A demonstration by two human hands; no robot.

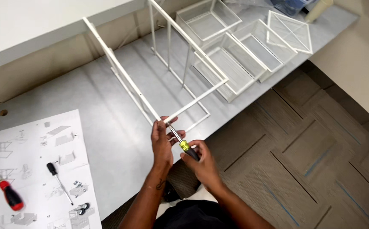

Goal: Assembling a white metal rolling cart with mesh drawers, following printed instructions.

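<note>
frame (pixel 159 80) mid-table | baskets (pixel 235 55) right | instruction sheet (pixel 36 169), probably two screwdrivers, left

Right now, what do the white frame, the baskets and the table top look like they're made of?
White frame: probably painted or coated metal, with thin straight bars and an even matte white finish. Baskets: apparently white wire mesh, since the walls are see-through with solid rims. Table top: grey, smooth, with a dull sheen; it may be laminate or metal, I cannot tell which.

Matt white metal frame (pixel 150 80), wire-mesh baskets (pixel 235 59) (fine weave), paper sheet (pixel 36 169)
</note>
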